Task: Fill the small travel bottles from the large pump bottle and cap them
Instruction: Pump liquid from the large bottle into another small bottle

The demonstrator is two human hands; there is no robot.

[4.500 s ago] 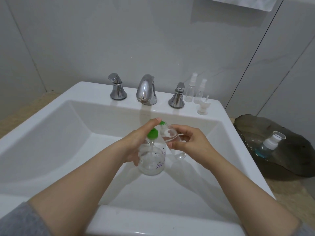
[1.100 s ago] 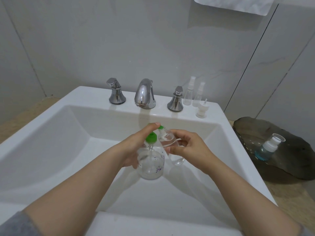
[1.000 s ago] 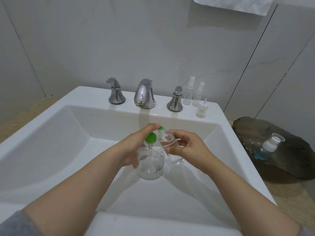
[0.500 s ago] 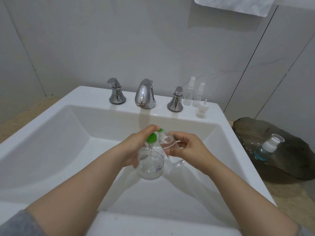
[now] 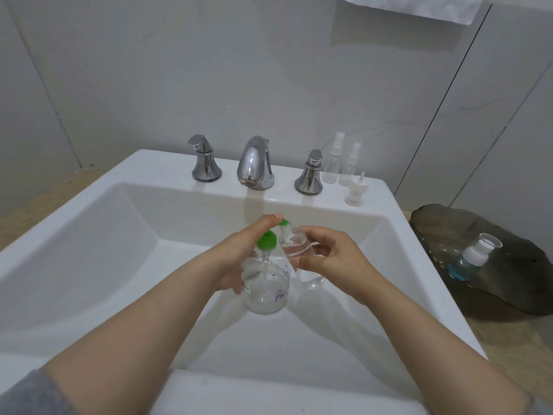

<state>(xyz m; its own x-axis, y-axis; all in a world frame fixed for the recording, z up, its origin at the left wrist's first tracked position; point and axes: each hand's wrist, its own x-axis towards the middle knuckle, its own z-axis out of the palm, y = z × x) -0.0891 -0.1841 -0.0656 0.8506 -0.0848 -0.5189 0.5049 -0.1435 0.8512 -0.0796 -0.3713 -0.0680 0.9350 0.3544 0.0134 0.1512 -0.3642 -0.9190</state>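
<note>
Over the sink [image 5: 167,170]: bottle-filling grip

Above the basin, the left hand [image 5: 236,259] grips the clear pump bottle [image 5: 266,292], one finger on its green pump head [image 5: 267,239]. The right hand [image 5: 335,262] pinches a small travel bottle [image 5: 296,245], tilted, mouth at the nozzle. Two spray bottles [image 5: 332,166] and a loose cap [image 5: 354,193] stand on the back rim right of the tap [image 5: 256,164]. A blue-filled bottle [image 5: 469,262] sits on a dark tray [image 5: 514,283].
</note>
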